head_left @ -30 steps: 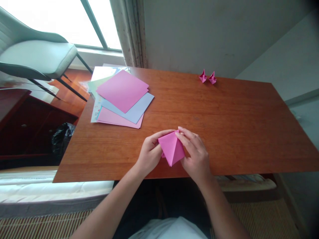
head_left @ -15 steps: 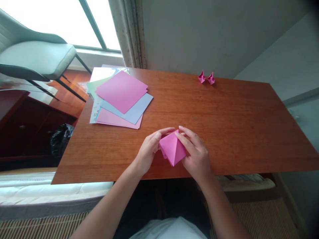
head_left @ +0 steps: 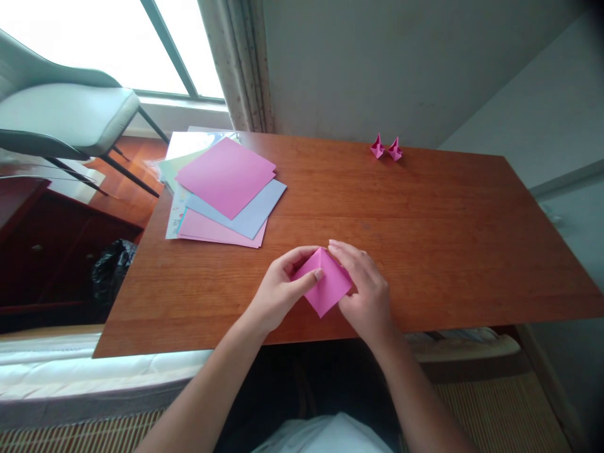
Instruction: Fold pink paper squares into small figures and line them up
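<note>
I see pink folded paper (head_left: 333, 286) between both hands, equally near | left hand (head_left: 271, 296) pinches it, thumb on face | right hand (head_left: 370, 299) curls at its right corner, grip unclear | creased axis runs from fingertips toward the wearer

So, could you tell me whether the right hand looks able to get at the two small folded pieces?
Probably yes: nothing stands between the right hand and the folded pieces, though it's holding pink paper.
</note>
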### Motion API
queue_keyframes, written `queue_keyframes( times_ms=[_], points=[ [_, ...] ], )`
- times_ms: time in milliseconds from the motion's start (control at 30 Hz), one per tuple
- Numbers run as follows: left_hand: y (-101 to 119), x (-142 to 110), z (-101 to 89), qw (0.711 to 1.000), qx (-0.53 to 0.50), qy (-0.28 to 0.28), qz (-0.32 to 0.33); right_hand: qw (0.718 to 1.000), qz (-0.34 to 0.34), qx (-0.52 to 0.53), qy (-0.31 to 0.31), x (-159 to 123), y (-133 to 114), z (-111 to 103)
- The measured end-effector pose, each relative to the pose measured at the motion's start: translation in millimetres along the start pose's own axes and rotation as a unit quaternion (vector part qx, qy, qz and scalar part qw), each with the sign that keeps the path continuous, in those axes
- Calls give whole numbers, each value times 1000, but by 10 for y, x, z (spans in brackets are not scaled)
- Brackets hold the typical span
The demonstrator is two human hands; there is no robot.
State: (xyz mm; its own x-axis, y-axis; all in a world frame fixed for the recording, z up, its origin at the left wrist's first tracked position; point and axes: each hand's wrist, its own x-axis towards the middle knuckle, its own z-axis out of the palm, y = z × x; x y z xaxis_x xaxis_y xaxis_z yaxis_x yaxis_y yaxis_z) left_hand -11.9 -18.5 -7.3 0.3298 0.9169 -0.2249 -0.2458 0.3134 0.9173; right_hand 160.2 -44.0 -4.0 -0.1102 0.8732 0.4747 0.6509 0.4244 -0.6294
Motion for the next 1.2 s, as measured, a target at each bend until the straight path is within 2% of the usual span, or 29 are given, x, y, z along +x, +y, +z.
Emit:
queue_keyframes(
  times_ms=[133, 233, 467, 767, 1033, 1200],
  points=[
    [-18, -9, -5, 999, -39, -18, -15, 983, 132, 129, 20, -8, -54, 45],
    [-20, -10, 7, 998, -50, -26, -11, 966, 173, 193, 24, 8, -86, 64],
    [14, -22, 68, 998, -36, -52, 3, 970, 163, 176, 48, 54, -152, 33],
    [17, -27, 47, 998, -44, -50, 8, 979, 120, 146, 72, 38, -211, 31],
    [-18, -45, 0, 992, -104, -70, 17, 983, 78, 157, 48, 26, -261, -125],
    [-9, -56, 5, 990, -106, -85, 37, 983, 63, 170, 40, 14, -257, -171]
  ],
)
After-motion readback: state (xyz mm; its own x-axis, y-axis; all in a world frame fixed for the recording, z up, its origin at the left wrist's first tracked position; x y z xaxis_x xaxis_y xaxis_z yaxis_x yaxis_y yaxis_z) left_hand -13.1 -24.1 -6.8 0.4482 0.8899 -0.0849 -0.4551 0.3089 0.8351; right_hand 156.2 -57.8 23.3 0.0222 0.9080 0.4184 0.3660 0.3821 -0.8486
